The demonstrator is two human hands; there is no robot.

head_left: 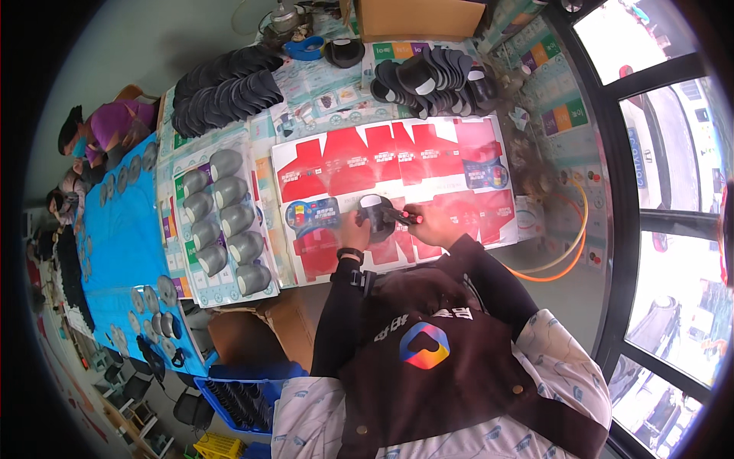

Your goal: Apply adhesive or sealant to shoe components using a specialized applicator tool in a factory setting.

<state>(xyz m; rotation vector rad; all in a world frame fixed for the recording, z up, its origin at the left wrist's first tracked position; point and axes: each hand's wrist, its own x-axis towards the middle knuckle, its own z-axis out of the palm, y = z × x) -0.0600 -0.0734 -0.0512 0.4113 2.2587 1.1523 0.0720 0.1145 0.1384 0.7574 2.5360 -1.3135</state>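
Observation:
My left hand [354, 232] grips a dark, rounded, cup-shaped piece [379, 226] with a pale patch at its top. It is held over the red-and-white printed card sheet [433, 183]. From the right, my right hand [433, 228] is closed around a small dark hand tool with pinkish-red handle ends [411, 218]. The tool's front end meets the right side of the cup-shaped piece. Its jaws or blades are too small to make out, so I cannot tell scissors from pliers.
Grey cup-shaped pieces [236, 218] stand in two rows on a board to the left. Dark curved pads are stacked at the back left [229, 90] and back right [428, 76]. A blue tape roll [305, 48] lies behind. An orange hose [569, 252] loops at right. People sit far left.

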